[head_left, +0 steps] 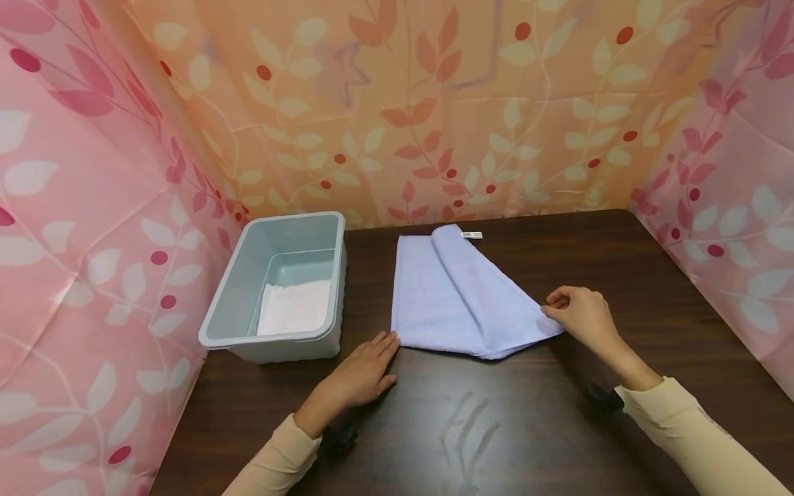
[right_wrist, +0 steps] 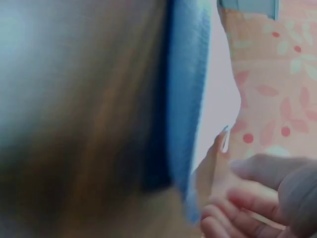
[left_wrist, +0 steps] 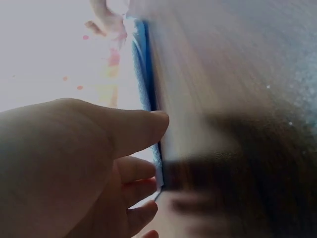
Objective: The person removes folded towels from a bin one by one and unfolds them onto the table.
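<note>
A pale lavender towel [head_left: 428,289] lies on the table with its right part folded over on a slant. My left hand [head_left: 364,372] rests by its near left corner, fingers extended and fingertips at the edge; the left wrist view shows the thumb [left_wrist: 143,126] raised beside the towel's side [left_wrist: 141,74]. At the opposite, right corner is my right hand [head_left: 583,313], fingers loosely bent. In the right wrist view its thumb [right_wrist: 257,168] and fingers are apart, with the towel's tip [right_wrist: 192,210] just outside the fingertips.
Left of the towel stands a grey-blue plastic bin [head_left: 214,324] with a white folded cloth [head_left: 294,306] inside. A small white label [head_left: 471,235] sticks out at the towel's far edge. Floral curtains [head_left: 422,110] border the dark wooden table [head_left: 670,331] at the back and sides.
</note>
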Tool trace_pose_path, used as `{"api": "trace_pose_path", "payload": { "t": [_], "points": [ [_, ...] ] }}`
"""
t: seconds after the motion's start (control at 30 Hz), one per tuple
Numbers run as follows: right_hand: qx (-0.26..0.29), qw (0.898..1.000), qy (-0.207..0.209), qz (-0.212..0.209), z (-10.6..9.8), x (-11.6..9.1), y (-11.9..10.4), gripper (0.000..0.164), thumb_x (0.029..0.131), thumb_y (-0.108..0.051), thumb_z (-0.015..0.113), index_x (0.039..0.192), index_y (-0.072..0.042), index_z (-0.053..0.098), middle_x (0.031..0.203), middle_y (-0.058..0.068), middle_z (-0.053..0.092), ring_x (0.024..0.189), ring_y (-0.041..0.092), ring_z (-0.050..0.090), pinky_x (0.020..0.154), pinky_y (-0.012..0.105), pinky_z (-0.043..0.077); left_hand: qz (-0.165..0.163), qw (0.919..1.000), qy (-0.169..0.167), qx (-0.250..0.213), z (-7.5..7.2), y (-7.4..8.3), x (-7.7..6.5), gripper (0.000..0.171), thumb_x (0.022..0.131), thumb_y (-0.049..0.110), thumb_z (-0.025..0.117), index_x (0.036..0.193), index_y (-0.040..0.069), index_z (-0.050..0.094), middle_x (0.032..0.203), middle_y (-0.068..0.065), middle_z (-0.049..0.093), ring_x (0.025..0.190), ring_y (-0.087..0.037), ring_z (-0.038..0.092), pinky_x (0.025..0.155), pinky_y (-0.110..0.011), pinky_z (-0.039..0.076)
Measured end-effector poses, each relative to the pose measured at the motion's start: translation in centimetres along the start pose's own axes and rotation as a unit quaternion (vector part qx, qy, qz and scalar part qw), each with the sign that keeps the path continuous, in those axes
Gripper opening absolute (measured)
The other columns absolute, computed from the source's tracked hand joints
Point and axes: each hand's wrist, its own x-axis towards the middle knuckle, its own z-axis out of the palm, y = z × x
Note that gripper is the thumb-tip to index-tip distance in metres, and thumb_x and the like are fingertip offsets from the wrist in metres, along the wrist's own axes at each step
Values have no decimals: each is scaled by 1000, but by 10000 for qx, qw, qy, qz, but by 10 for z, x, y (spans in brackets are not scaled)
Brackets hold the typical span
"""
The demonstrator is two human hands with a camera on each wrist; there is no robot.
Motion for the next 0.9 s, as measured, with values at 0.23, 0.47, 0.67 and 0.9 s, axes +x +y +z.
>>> {"api": "trace_pose_path", "payload": {
  "t": [0.23, 0.47, 0.67, 0.9],
  "points": [
    [566, 9945, -446, -765, 32, 58, -31, 37, 85, -20, 78, 115, 0, 71, 108, 20, 74, 94, 33, 70, 82, 47, 56, 374, 9990, 217, 128, -3, 2, 10, 69, 99, 34, 59, 154, 3, 32, 164, -12, 29, 153, -31, 26, 121, -49, 31],
    [578, 9852, -1156, -1126, 54, 118, -59, 54, 89, -24, 73, 136, -2, 58, 130, 21, 65, 115, 40, 64, 98, 54, 51, 626, 9976, 197, 216, -5, 5, 20, 68, 100, 33, 58, 154, 2, 31, 164, -13, 28, 152, -31, 27, 121, -48, 31],
    [547, 9777, -1545, -1313, 63, 156, -76, 61, 91, -27, 72, 144, -4, 51, 140, 21, 59, 127, 41, 57, 108, 56, 45, 588, 9981, 62, 171, -3, 3, 23, 68, 100, 33, 58, 154, 2, 32, 163, -13, 28, 152, -32, 27, 122, -48, 30],
    [420, 9685, -2173, -1142, 87, 175, -79, 69, 94, -36, 67, 151, -10, 40, 155, 16, 43, 147, 36, 37, 122, 52, 27, 520, 9984, 9, 201, 0, 2, 24, 69, 99, 34, 59, 154, 2, 32, 164, -13, 28, 152, -30, 29, 121, -48, 31]
  ]
}}
